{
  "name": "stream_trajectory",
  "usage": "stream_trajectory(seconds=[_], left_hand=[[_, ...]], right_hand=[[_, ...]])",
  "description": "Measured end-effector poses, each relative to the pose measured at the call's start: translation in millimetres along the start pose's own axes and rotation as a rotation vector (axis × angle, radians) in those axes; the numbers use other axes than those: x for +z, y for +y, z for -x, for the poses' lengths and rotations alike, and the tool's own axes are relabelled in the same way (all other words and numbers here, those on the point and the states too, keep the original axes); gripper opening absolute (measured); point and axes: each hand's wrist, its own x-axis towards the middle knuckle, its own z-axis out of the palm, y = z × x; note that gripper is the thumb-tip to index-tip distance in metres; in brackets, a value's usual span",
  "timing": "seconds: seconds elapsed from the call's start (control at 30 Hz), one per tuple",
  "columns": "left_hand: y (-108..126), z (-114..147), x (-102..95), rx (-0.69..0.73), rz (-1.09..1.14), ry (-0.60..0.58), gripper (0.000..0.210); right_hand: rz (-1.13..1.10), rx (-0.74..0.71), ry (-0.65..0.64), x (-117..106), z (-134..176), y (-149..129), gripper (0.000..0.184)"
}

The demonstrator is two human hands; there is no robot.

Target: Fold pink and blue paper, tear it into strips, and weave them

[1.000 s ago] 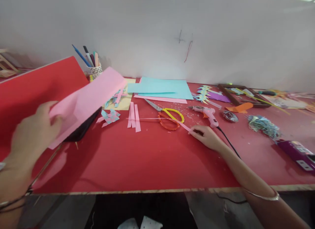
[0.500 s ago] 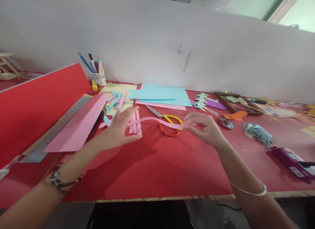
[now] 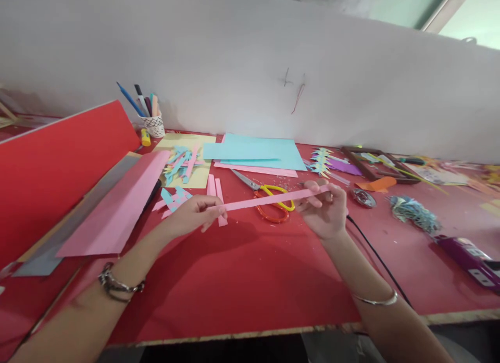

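Note:
A narrow pink paper strip (image 3: 265,199) stretches nearly straight between my two hands, above the red table. My left hand (image 3: 195,213) pinches its left end, with thumb and fingers closed. The strip's other end is held in the fingers of my right hand (image 3: 323,209), which is turned palm toward me. Beneath the strip lie scissors (image 3: 273,196) with yellow and orange handles, blades pointing to the back left. Just behind my left hand, a few more pink strips (image 3: 218,188) rest on the table, and light blue and pink woven pieces (image 3: 175,197) are beside them.
Blue paper sheets (image 3: 258,149) lie at the back. On the left are a pink sheet (image 3: 117,212), a red board (image 3: 66,170) and a pen cup (image 3: 153,125). A tassel of threads (image 3: 414,213), a purple power strip (image 3: 466,259) and a black cable (image 3: 378,256) are on the right.
My left hand was open and has closed on the strip's left end. The strip went from curved and sagging to taut. My right hand has turned and lifted its end.

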Motion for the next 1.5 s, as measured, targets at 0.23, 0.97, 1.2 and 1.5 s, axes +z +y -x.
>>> stream_trajectory(seconds=[0.23, 0.97, 1.2, 1.5], left_hand=[[-3.6, -4.8, 18.0, -0.156, -0.017, -0.067, 0.034], [-2.2, -2.4, 40.6, 0.021, -0.071, -0.122, 0.033], [-9.1, -7.7, 24.5, -0.077, -0.041, 0.136, 0.027], [-6.0, -6.9, 41.6, -0.028, -0.025, -0.029, 0.026]], right_hand=[[0.122, -0.104, -0.388, 16.2, 12.1, 3.0, 0.027], [0.891, -0.359, -0.713, 45.1, 29.2, 27.7, 0.024], [0.811, -0.235, -0.477, 37.2, 22.2, 29.8, 0.018], [0.804, -0.195, -0.577, 48.3, 33.6, 24.0, 0.017]])
